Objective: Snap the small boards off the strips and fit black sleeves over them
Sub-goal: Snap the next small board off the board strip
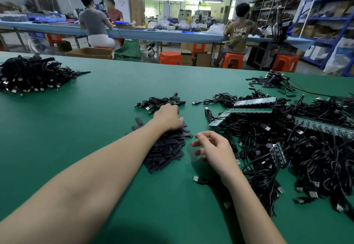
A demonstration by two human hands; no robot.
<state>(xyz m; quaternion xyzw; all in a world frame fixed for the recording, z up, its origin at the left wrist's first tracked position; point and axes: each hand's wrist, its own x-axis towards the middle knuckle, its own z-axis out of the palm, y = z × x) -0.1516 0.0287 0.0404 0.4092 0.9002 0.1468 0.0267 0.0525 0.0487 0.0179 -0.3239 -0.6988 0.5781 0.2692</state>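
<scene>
The left hand (168,117) reaches to the middle of the frame and lies palm down on the far end of the sleeve pile (166,148); its fingers (177,122) curl down into the black sleeves, but whether they pinch one cannot be told. The right hand (214,149) hovers just right of the pile, lower centre, with its fingers (199,144) loosely curled and apart, holding nothing.

The sleeves are flat black pieces heaped on the green worktop (86,128), with a few strays (138,121) lying left of the left wrist. Just beyond the left hand lies a small bunch of black cables (159,103) with USB plugs.

To the right of the frame a big tangle of cables (306,157) covers the worktop. Green board strips rest on it: two long ones (254,102) side by side near centre right, another (325,127) at the right edge, and a short piece (278,152) tilted among the wires. A single plug (198,179) lies by the right wrist.

A second cable heap (28,75) sits at upper left, well apart from the hands. More sleeves and cables (272,82) lie at upper right.

Across the top of the frame, people sit on orange stools (170,57) at a long blue bench (153,33).
</scene>
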